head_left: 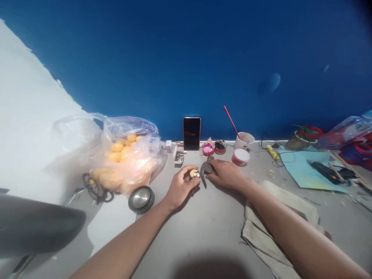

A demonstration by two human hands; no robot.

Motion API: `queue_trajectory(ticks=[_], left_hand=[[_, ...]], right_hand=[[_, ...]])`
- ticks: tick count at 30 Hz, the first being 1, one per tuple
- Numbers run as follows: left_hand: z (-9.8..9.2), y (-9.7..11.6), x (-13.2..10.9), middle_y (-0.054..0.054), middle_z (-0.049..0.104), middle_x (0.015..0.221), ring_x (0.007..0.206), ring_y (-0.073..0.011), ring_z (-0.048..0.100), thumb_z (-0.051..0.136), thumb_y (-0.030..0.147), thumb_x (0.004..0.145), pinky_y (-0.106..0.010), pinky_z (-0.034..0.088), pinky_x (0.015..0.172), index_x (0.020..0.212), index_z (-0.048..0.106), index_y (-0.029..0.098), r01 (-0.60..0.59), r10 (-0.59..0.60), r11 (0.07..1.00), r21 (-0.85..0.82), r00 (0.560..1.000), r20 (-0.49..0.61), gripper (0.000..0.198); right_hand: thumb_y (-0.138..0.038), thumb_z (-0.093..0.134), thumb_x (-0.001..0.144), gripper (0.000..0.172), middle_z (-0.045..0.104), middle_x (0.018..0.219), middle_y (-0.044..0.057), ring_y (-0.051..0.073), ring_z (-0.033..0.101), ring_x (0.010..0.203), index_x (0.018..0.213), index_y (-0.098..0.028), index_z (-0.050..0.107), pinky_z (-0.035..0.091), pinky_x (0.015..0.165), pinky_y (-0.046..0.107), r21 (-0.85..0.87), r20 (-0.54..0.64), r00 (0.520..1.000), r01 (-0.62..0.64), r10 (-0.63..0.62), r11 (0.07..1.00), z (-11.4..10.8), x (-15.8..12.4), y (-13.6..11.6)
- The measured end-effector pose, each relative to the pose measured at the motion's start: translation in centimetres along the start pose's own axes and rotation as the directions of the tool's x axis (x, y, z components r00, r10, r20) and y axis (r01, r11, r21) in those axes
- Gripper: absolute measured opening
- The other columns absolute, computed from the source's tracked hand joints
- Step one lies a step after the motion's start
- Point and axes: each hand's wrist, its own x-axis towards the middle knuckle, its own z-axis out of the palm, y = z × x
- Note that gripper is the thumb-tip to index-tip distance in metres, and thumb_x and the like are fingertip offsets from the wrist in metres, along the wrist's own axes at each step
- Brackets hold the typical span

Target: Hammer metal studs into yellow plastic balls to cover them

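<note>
My left hand (180,188) rests on the grey floor with its fingers curled round a small yellow ball (194,173) that has a shiny metal part on it. Just to its right, my right hand (226,173) is closed on a dark metal pliers-like tool (205,169), whose tip points at the ball. Both hands sit close together in front of a black phone (192,133) that leans upright against the blue wall.
A clear plastic bag of yellow balls (125,155) lies at left, with a round metal lid (141,198) and dark cord (94,188) near it. Small paint pots (208,149), a white cup with a red stick (244,140), a cloth (273,217) and clutter lie at right.
</note>
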Motion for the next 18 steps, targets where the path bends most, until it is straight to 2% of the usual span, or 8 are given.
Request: queue_trajectory(ticks=[3,8,13,18], left_hand=[[0.11,-0.19,0.06,0.000,0.063,0.081,0.068,-0.0114,0.058,0.081,0.031,0.072,-0.024,0.049,0.062,0.113,0.063,0.016,-0.023,0.024,0.998,0.054,1.000,-0.012,0.047],[0.23,-0.47,-0.14,-0.004,0.068,0.093,0.086,-0.0180,0.065,0.078,0.027,0.074,-0.030,0.053,0.077,0.115,0.064,0.016,-0.085,0.077,0.983,0.161,0.996,0.054,0.045],[0.20,-0.07,-0.46,-0.004,0.068,0.093,0.087,-0.0188,0.065,0.079,0.027,0.075,-0.031,0.053,0.080,0.113,0.064,0.016,-0.091,0.074,0.978,0.188,0.993,0.096,0.043],[0.26,0.24,-0.58,-0.003,0.068,0.093,0.085,-0.0176,0.063,0.078,0.026,0.076,-0.031,0.052,0.080,0.116,0.064,0.017,-0.062,0.042,0.981,0.185,0.993,0.111,0.043]], right_hand=[[-0.043,0.055,0.094,0.031,0.074,0.111,0.013,0.029,0.071,0.095,0.111,-0.018,0.059,0.040,0.071,0.033,0.002,0.004,1.000,-0.001,0.001,1.000,0.11,0.07,0.10],[-0.044,0.054,0.094,0.030,0.074,0.109,0.013,0.029,0.070,0.094,0.109,-0.019,0.060,0.040,0.070,0.032,-0.006,-0.003,1.000,-0.006,0.006,1.000,0.31,0.10,0.20],[-0.048,0.051,0.097,0.034,0.074,0.110,0.014,0.030,0.071,0.095,0.110,-0.018,0.059,0.041,0.070,0.033,-0.014,0.005,1.000,0.002,-0.002,1.000,0.19,0.12,0.08],[-0.043,0.053,0.095,0.031,0.074,0.114,0.015,0.030,0.070,0.099,0.113,-0.017,0.059,0.043,0.074,0.034,-0.006,0.023,1.000,-0.015,0.015,1.000,-0.28,0.00,-0.27]])
